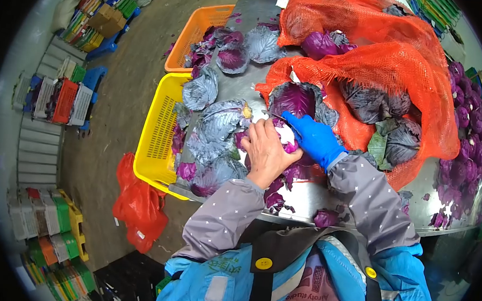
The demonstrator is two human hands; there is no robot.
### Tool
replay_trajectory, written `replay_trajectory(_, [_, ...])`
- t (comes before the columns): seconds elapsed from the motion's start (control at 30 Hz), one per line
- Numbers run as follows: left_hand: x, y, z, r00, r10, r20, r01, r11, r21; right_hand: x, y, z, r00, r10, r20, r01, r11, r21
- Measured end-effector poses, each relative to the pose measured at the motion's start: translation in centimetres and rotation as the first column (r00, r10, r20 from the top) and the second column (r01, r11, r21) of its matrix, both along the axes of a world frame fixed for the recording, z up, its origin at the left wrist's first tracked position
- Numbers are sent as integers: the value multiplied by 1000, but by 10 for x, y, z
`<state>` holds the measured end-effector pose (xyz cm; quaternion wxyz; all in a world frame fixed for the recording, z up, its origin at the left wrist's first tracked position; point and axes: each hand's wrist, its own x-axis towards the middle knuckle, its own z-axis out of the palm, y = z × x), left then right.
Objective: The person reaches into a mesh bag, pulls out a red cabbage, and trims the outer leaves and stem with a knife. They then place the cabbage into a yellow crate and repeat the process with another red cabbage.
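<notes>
My bare left hand point(266, 154) is wrapped over a red cabbage point(287, 138) with a pale patch facing up. My right hand point(314, 138), in a blue glove, is closed at the cabbage's right side around a small knife point(274, 115), whose dark blade points left over the cabbage. Just above both hands rests a purple cabbage leaf point(294, 100). Grey-purple outer leaves point(220, 121) lie to the left. On the right, an orange-red mesh bag point(416, 78) holds several dark cabbages point(365, 102).
A yellow crate point(157, 129) and an orange crate point(202, 24) with leaves stand along the left edge of the metal table point(309, 201). Many purple cabbages point(464, 147) are piled at the far right. A red bag point(138, 205) lies on the floor.
</notes>
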<state>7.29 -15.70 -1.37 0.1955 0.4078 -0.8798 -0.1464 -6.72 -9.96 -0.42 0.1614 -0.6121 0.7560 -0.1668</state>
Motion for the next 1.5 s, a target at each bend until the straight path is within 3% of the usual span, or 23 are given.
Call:
replay_trajectory(0.07, [1, 0, 1, 1000, 1, -2, -1, 1000, 8, -7, -3, -20, 1000, -18, -4, 18, 1000, -6])
replay_trajectory(0.1, [3, 1, 1, 1000, -15, -5, 15, 1000, 15, -8, -4, -39, 989, -122, 87, 134, 979, -151])
replay_trajectory(0.13, [7, 2, 1, 999, -32, -7, 32, 999, 21, -16, -5, -54, 989, -120, 90, 133, 980, -150])
replay_trajectory(0.23, [19, -1, -2, 992, -109, -59, 111, 993, 30, -42, -10, -67, 866, -255, 430, 295, 955, -27])
replay_trajectory(0.33, [51, -15, -16, 962, -219, -160, 236, 967, 93, -43, 6, -80, 759, -371, 535, 385, 918, 90])
replay_trajectory(0.37, [61, -12, -15, 963, -242, -120, 252, 965, 76, -36, 17, -80, 776, -425, 466, 435, 896, 92])
replay_trajectory(0.4, [64, -6, -7, 963, -243, -117, 252, 965, 74, -28, 27, -74, 775, -425, 468, 436, 895, 91])
replay_trajectory(0.47, [66, 7, 3, 996, -80, -38, 84, 991, 106, -12, 49, -61, 578, -399, 712, 516, 855, 59])
replay_trajectory(0.53, [61, 8, -6, 991, 7, -136, 21, 978, 205, 5, 72, -44, 712, -360, 603, 427, 903, 36])
replay_trajectory(0.57, [55, 9, -10, 991, 47, -129, -9, 960, 279, 16, 81, -58, 740, -245, 626, 406, 905, -125])
replay_trajectory(0.6, [47, 11, -5, 989, 86, -119, -40, 936, 350, 24, 90, -68, 759, -263, 595, 423, 895, -144])
replay_trajectory(0.67, [39, 17, -10, 989, 78, -126, -32, 942, 333, 29, 105, -58, 719, -348, 601, 489, 868, -82])
replay_trajectory(0.73, [41, 18, -15, 990, 64, -129, -20, 950, 312, -11, 122, -128, 570, -450, 687, 627, 779, -10])
replay_trajectory(0.77, [48, 18, -18, 979, -47, -200, 106, 950, 295, -23, 127, -106, 551, -549, 629, 541, 809, 232])
replay_trajectory(0.8, [51, 17, -19, 951, -155, -269, 228, 936, 266, -24, 127, -87, 552, -545, 630, 541, 810, 226])
replay_trajectory(0.87, [52, 24, -19, 965, -135, -223, 195, 942, 274, -11, 126, -54, 793, -474, 383, 516, 856, -8])
replay_trajectory(0.93, [48, 22, -24, 962, -83, -262, 154, 952, 264, -3, 122, -17, 830, -471, 298, 498, 867, -19])
replay_trajectory(1.03, [41, 20, -20, 971, -72, -226, 137, 947, 289, 5, 121, 4, 984, -133, 121, 157, 963, -219])
replay_trajectory(1.07, [41, 20, -19, 977, -70, -201, 128, 947, 294, 7, 117, 10, 983, -134, 123, 158, 963, -219])
replay_trajectory(1.13, [40, 21, -20, 978, -78, -191, 130, 953, 275, 7, 108, 17, 999, -36, 25, 33, 992, 118])
replay_trajectory(1.17, [39, 21, -20, 979, -82, -185, 128, 958, 255, 4, 105, 6, 999, -25, -26, 25, 999, 27])
replay_trajectory(1.43, [31, 14, -16, 981, -102, -163, 142, 957, 255, -16, 80, 11, 994, -55, -95, 54, 998, -21])
replay_trajectory(1.5, [33, 18, -13, 981, -114, -157, 152, 953, 260, -18, 76, 23, 949, -283, 142, 294, 954, -60])
